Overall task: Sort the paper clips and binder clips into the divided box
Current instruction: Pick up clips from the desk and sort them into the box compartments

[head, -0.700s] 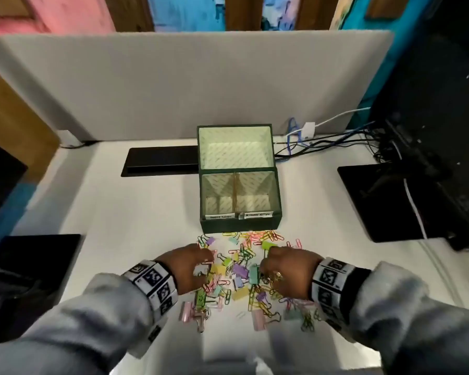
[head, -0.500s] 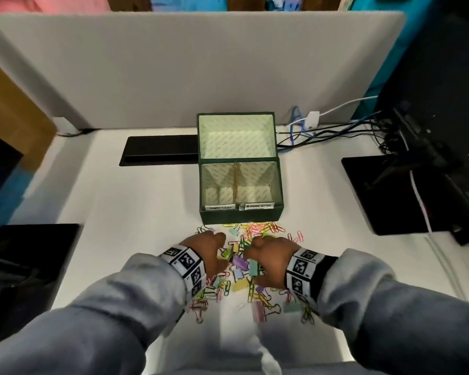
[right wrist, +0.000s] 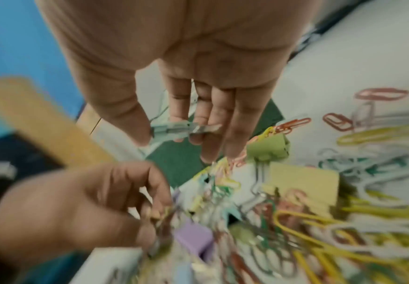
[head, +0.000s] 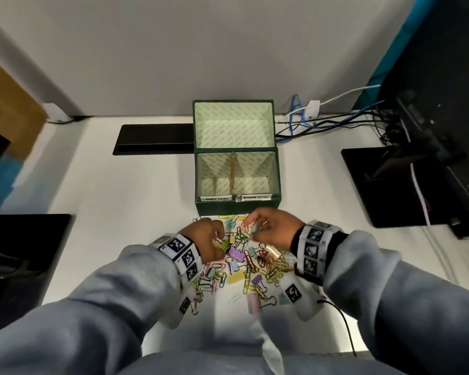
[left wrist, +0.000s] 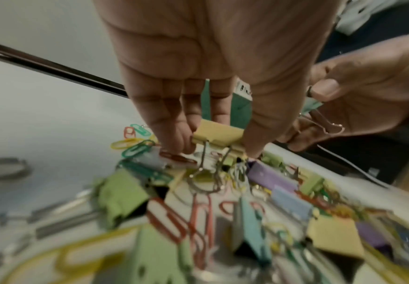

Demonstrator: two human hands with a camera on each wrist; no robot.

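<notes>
A heap of coloured paper clips and binder clips (head: 241,263) lies on the white table in front of the dark green divided box (head: 237,211). The box has two small labelled front compartments and one large rear one, all bare inside. My left hand (head: 210,239) pinches a yellow binder clip (left wrist: 217,135) between thumb and fingers, just above the heap. My right hand (head: 268,228) is raised over the heap's far edge near the box front and pinches a pale teal binder clip (right wrist: 174,128) between thumb and fingers.
A black tray (head: 153,139) lies left of the box. Cables (head: 322,123) run along the back right. A black monitor base (head: 377,182) stands at the right and a black pad (head: 25,253) at the left. A grey partition (head: 201,50) closes the back.
Both hands were pressed down into the heap; now each has come up holding a binder clip. The right hand has moved forward toward the box front.
</notes>
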